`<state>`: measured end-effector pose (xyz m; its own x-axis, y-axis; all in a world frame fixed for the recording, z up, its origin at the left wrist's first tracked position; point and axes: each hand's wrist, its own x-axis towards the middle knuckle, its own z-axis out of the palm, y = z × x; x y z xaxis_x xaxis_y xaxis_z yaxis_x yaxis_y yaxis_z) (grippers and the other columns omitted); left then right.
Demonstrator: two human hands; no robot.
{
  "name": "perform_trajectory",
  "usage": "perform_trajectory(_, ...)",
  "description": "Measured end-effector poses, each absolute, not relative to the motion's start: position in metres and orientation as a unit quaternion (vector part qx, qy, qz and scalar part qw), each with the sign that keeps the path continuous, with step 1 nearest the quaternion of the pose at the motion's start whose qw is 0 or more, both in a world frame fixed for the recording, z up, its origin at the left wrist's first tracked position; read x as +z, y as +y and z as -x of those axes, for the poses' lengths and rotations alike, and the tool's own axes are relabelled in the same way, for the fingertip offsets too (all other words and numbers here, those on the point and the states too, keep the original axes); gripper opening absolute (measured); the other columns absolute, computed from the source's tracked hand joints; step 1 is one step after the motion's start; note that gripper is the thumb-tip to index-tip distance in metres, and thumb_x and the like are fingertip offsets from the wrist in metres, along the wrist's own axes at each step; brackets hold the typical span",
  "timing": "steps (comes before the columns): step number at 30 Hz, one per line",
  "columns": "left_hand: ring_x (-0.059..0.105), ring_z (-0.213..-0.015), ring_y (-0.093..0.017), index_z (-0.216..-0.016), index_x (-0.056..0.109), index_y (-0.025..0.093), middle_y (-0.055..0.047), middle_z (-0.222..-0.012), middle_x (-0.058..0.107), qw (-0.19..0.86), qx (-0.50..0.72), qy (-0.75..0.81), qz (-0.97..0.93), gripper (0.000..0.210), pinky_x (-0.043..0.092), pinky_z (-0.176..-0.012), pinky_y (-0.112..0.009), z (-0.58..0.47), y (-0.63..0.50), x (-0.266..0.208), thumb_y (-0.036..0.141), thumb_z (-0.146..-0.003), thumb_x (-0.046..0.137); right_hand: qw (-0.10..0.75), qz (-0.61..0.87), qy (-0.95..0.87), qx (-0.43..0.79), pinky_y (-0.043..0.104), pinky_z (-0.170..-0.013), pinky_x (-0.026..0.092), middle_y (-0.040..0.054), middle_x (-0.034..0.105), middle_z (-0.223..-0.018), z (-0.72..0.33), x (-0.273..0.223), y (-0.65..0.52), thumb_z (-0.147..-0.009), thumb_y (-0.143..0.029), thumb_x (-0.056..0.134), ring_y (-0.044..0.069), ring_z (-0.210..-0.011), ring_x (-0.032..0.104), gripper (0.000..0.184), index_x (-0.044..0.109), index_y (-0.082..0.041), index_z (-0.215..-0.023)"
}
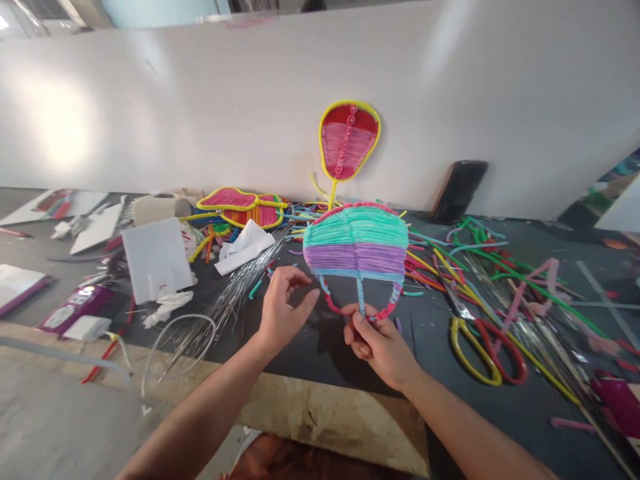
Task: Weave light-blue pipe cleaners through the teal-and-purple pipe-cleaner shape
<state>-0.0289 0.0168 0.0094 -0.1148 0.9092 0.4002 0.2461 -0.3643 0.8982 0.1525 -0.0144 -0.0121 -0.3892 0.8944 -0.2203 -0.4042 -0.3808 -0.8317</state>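
Note:
In my right hand [375,340], closed at its lower end, is a pipe-cleaner craft [355,243] held upright over the table. Its wrapped bands run teal, purple and light blue under a pink top edge. Below the bands a twisted blue stem and a pink-and-blue curved outline frame an unfilled part. My left hand [287,307] hovers just left of that outline, thumb and fingers apart, holding nothing. Behind it stands a yellow-edged red and pink pipe-cleaner piece [349,140] on a yellow stem. Another yellow-edged piece [245,203] lies at the back left.
Scissors [480,347] with yellow and red handles lie right of my hands. A phone [460,191] leans on the white back panel [225,100]. Loose pipe cleaners [525,267] cover the right side. A purple power strip [75,310] with a white plug sits left, near thin wires [240,280].

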Motion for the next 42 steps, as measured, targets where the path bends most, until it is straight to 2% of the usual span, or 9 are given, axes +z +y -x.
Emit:
perform_trajectory(2, 0.053, -0.087, -0.019, -0.088, 0.057, 0.022, -0.004, -0.09, 0.055, 0.219, 0.531, 0.498, -0.65, 0.024, 0.046, -0.077, -0.031, 0.0281, 0.0158, 0.0091, 0.021, -0.069, 0.072, 0.429, 0.341, -0.349, 0.76, 0.018, -0.041, 0.021, -0.0034, 0.057, -0.06, -0.1506, -0.0118, -0.0162, -0.084, -0.044, 0.058, 0.003, -0.04, 0.03, 0.026, 0.057, -0.021, -0.095)
perform_trajectory(5, 0.051, -0.086, -0.02, -0.086, 0.058, 0.023, -0.004, -0.088, 0.054, 0.178, 0.524, 0.506, -0.662, 0.024, 0.046, -0.073, -0.031, 0.027, 0.0159, 0.0109, 0.022, -0.068, 0.073, 0.417, 0.338, -0.353, 0.766, 0.019, -0.041, 0.021, -0.0031, 0.057, -0.061, -0.1472, -0.0116, -0.0196, -0.084, -0.044, 0.058, 0.003, -0.04, 0.031, 0.026, 0.057, -0.021, -0.095)
perform_trajectory(10, 0.051, -0.078, -0.018, -0.077, 0.064, 0.024, -0.004, -0.084, 0.055, 0.192, 0.549, 0.535, -0.613, 0.005, 0.044, -0.067, -0.028, 0.0261, 0.0162, 0.0145, 0.024, -0.074, 0.069, 0.412, 0.333, -0.348, 0.773, 0.019, -0.041, 0.021, -0.003, 0.057, -0.061, -0.1447, -0.0109, -0.0213, -0.083, -0.045, 0.059, 0.003, -0.04, 0.031, 0.027, 0.057, -0.02, -0.094)
perform_trajectory(14, 0.052, -0.075, -0.017, -0.076, 0.067, 0.024, -0.004, -0.086, 0.056, 0.208, 0.573, 0.526, -0.593, 0.003, 0.043, -0.063, -0.026, 0.0269, 0.0157, 0.0152, 0.024, -0.074, 0.069, 0.419, 0.333, -0.331, 0.777, 0.019, -0.041, 0.021, -0.0029, 0.057, -0.06, -0.145, -0.0104, -0.0199, -0.082, -0.044, 0.061, 0.003, -0.04, 0.029, 0.027, 0.058, -0.02, -0.094)
perform_trajectory(18, 0.055, -0.08, -0.018, -0.075, 0.066, 0.024, -0.002, -0.082, 0.06, 0.221, 0.586, 0.522, -0.579, 0.002, 0.044, -0.069, -0.028, 0.0281, 0.0169, 0.0144, 0.025, -0.076, 0.068, 0.425, 0.328, -0.307, 0.786, 0.018, -0.041, 0.021, -0.0031, 0.057, -0.06, -0.1448, -0.01, -0.0193, -0.081, -0.043, 0.062, 0.003, -0.041, 0.028, 0.026, 0.059, -0.021, -0.094)
perform_trajectory(25, 0.063, -0.074, -0.015, -0.081, 0.066, 0.021, 0.0, -0.084, 0.067, 0.392, 0.623, 0.501, -0.454, 0.014, 0.051, -0.073, -0.031, 0.0249, 0.019, 0.01, 0.029, -0.072, 0.072, 0.432, 0.329, -0.263, 0.798, 0.017, -0.041, 0.021, -0.0031, 0.058, -0.059, -0.1457, -0.0069, -0.0174, -0.078, -0.041, 0.067, 0.002, -0.04, 0.027, 0.026, 0.06, -0.02, -0.092)
perform_trajectory(30, 0.066, -0.073, -0.015, -0.076, 0.065, 0.017, 0.0, -0.081, 0.068, 0.513, 0.643, 0.449, -0.35, 0.019, 0.054, -0.075, -0.033, 0.021, 0.0203, 0.013, 0.028, -0.067, 0.077, 0.434, 0.326, -0.25, 0.802, 0.016, -0.04, 0.02, -0.0036, 0.057, -0.058, -0.1466, -0.0076, -0.0168, -0.078, -0.04, 0.068, 0.002, -0.04, 0.027, 0.025, 0.06, -0.02, -0.091)
perform_trajectory(35, 0.067, -0.072, -0.014, -0.069, 0.059, 0.014, -0.001, -0.075, 0.069, 0.599, 0.624, 0.41, -0.289, 0.021, 0.055, -0.071, -0.027, 0.0225, 0.0212, 0.018, 0.024, -0.066, 0.077, 0.434, 0.326, -0.234, 0.806, 0.016, -0.04, 0.019, -0.0039, 0.057, -0.057, -0.1465, -0.0091, -0.0165, -0.076, -0.039, 0.07, 0.001, -0.04, 0.025, 0.026, 0.061, -0.02, -0.091)
perform_trajectory(42, 0.065, -0.066, -0.01, -0.072, 0.057, 0.015, 0.002, -0.068, 0.067, 0.688, 0.591, 0.358, -0.221, 0.017, 0.054, -0.064, -0.021, 0.0289, 0.0232, 0.0166, 0.013, -0.068, 0.074, 0.419, 0.31, -0.224, 0.823, 0.016, -0.039, 0.019, -0.0037, 0.058, -0.056, -0.1473, -0.0086, -0.0157, -0.076, -0.038, 0.071, 0.001, -0.039, 0.025, 0.025, 0.062, -0.02, -0.091)
